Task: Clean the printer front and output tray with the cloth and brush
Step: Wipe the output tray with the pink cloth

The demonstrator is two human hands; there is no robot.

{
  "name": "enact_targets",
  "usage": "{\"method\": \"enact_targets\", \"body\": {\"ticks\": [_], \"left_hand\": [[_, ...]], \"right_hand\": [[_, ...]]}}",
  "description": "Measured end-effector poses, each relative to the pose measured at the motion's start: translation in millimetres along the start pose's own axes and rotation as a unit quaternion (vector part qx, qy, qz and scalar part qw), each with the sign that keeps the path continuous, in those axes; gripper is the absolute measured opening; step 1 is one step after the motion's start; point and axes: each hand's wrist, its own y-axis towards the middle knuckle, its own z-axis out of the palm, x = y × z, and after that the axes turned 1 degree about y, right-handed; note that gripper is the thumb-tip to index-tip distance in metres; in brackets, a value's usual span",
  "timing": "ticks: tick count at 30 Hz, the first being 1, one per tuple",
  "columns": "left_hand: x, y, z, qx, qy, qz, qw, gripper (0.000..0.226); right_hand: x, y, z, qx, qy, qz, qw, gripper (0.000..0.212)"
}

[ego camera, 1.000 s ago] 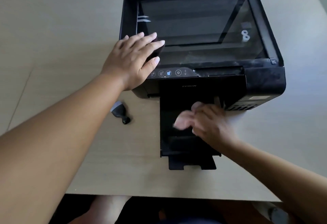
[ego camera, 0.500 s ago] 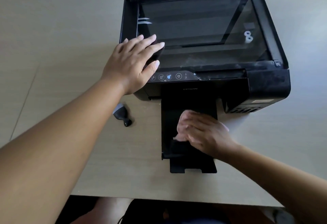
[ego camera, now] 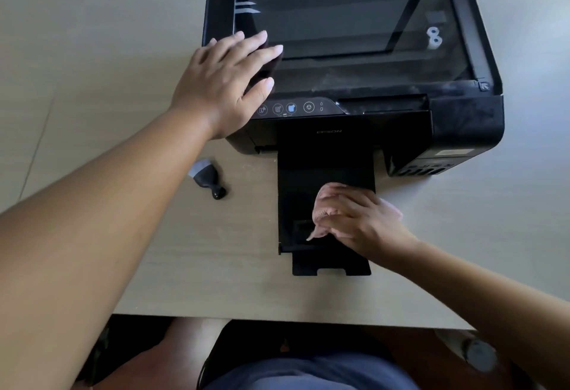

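A black printer (ego camera: 462, 118) stands on the table with its scanner lid raised and the glass (ego camera: 354, 19) exposed. Its black output tray (ego camera: 308, 173) is pulled out toward me. My right hand (ego camera: 354, 217) presses a pale pink cloth (ego camera: 327, 207) onto the tray's near right part, fingers closed over it. My left hand (ego camera: 228, 81) lies flat on the printer's front left corner, fingers apart, beside the button panel (ego camera: 293, 109). A small black brush with grey bristles (ego camera: 206, 178) lies on the table left of the tray.
The light wooden table (ego camera: 108, 35) stretches left of and behind the printer, and its near edge (ego camera: 246, 317) runs just beyond the tray's end. Below it I see my lap and a chair. Dust lines the printer's front ledge (ego camera: 385, 86).
My right hand has drawn the cloth down the tray from near the printer's front toward the tray's outer end. The left hand has stayed on the corner.
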Motion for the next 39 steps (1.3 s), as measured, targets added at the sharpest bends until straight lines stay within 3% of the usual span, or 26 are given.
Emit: {"method": "enact_targets", "body": {"ticks": [3,10,12,15,20,24,26,32,35,39], "left_hand": [[-0.2,0.8,-0.7,0.002,-0.002,-0.002,1.0,0.054],[0.5,1.0,-0.2,0.004,-0.002,-0.002,1.0,0.054],[1.1,1.3,0.0,0.002,-0.002,-0.004,1.0,0.054],[2.7,0.8,0.0,-0.001,-0.005,-0.007,1.0,0.053],[1.4,1.1,0.8,-0.005,-0.013,-0.003,1.0,0.053],[1.4,1.9,2.5,-0.008,-0.01,-0.005,1.0,0.053],[0.8,1.2,3.2,-0.007,-0.008,-0.004,1.0,0.052],[1.1,0.8,3.0,-0.005,-0.009,-0.002,1.0,0.051],[3.3,0.7,3.5,-0.01,-0.009,-0.002,1.0,0.051],[2.3,1.1,4.8,-0.014,-0.012,0.0,1.0,0.051]], "right_hand": [[27.1,12.3,13.1,-0.004,0.005,0.047,0.999,0.019],[15.1,-12.7,1.5,0.076,0.007,-0.1,0.992,0.029],[20.9,-20.6,7.2,0.045,-0.002,-0.06,0.997,0.029],[51.4,-13.9,30.0,0.001,0.015,0.078,0.997,0.033],[51.0,-9.4,21.9,0.049,0.068,0.015,0.996,0.033],[59.5,10.8,12.5,0.016,0.127,0.086,0.988,0.028],[71.7,22.7,22.0,0.064,0.166,0.094,0.98,0.029],[68.2,-3.1,12.7,0.166,0.038,-0.056,0.984,0.036],[40.6,-22.2,2.7,0.158,0.007,-0.023,0.987,0.046],[56.3,-32.7,26.1,0.074,-0.011,0.02,0.997,0.042]]}}
